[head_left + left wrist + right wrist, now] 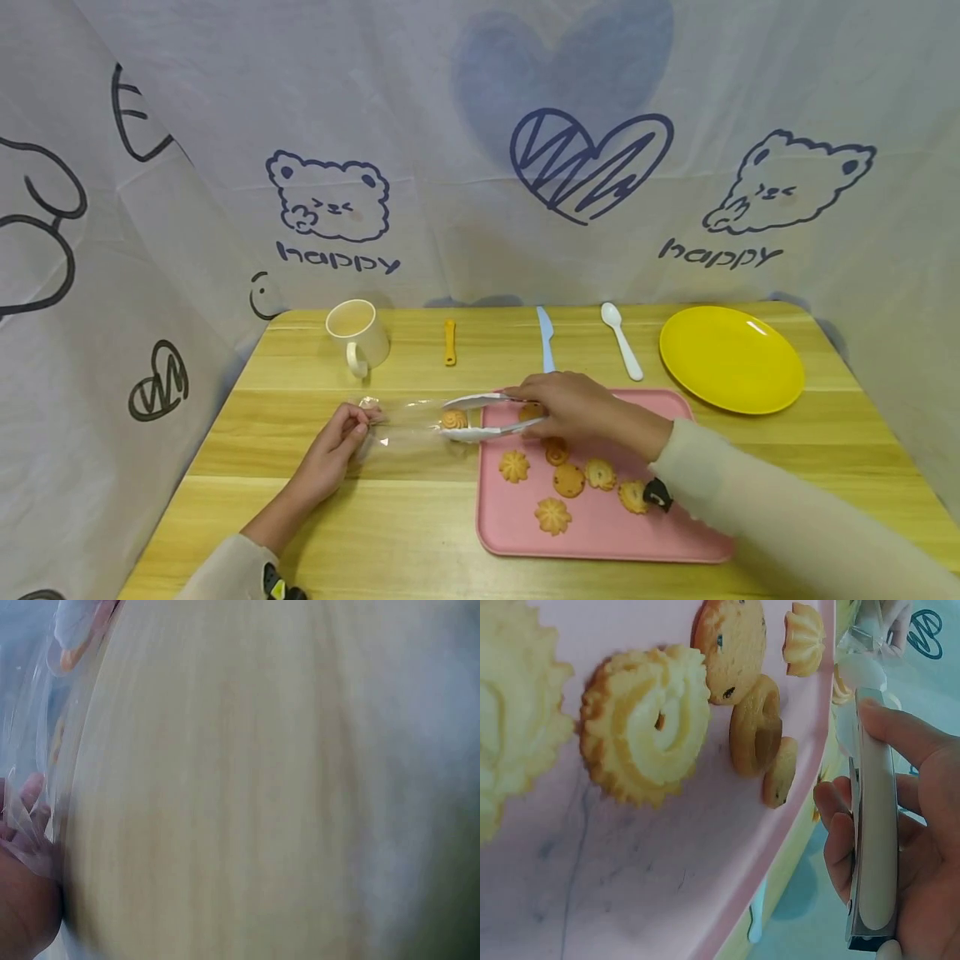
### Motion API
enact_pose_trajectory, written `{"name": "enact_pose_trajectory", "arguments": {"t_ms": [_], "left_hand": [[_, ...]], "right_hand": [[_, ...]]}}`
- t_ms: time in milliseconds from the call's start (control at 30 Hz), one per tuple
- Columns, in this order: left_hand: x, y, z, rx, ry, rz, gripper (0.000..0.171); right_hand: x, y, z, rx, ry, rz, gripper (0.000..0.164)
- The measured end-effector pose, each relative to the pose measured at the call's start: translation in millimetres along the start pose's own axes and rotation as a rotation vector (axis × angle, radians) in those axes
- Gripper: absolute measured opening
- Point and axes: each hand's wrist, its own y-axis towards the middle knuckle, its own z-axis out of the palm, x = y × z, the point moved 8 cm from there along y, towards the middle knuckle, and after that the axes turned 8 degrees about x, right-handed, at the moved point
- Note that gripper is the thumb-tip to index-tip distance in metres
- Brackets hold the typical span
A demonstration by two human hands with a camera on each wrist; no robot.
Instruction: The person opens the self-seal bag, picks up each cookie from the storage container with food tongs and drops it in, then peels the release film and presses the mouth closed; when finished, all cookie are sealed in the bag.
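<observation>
My right hand (573, 412) grips a pair of tongs (877, 832) with pale handles, thumb along one arm and fingers round the other. The tongs point left past the tray's edge, and a swirled round cookie (453, 420) sits between their tips. Around that cookie and the tips lies a clear plastic bag (411, 417). At the bag's left end, my left hand (340, 437) pinches the film between thumb and fingers; the left wrist view catches the hand (26, 877) only at its edge. Several cookies (649, 724) of different shapes lie on a pink tray (517, 533) below my right hand.
Along the back of the wooden table (390, 533) stand a cream mug (367, 337), a short yellow-orange handle-like piece (450, 343), a light blue knife (546, 333), a white spoon (622, 342) and a yellow plate (731, 358). A drawn-on white cloth (450, 208) hangs behind.
</observation>
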Motion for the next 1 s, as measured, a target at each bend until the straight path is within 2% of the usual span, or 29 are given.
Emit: {"name": "enact_pose_trajectory", "arguments": {"t_ms": [533, 733, 1000], "left_hand": [[-1.5, 0.8, 0.9, 0.021, 0.001, -0.028, 0.018], [-0.9, -0.4, 3.5, 0.029, 0.071, -0.083, 0.029], [-7.1, 0.6, 6.6, 0.053, 0.236, -0.086, 0.023]], "right_hand": [[27.4, 18.5, 9.5, -0.008, 0.052, -0.032, 0.061], [36.8, 29.4, 15.3, 0.004, 0.048, -0.025, 0.06], [44.4, 37.2, 21.5, 0.026, 0.035, -0.021, 0.061]]}}
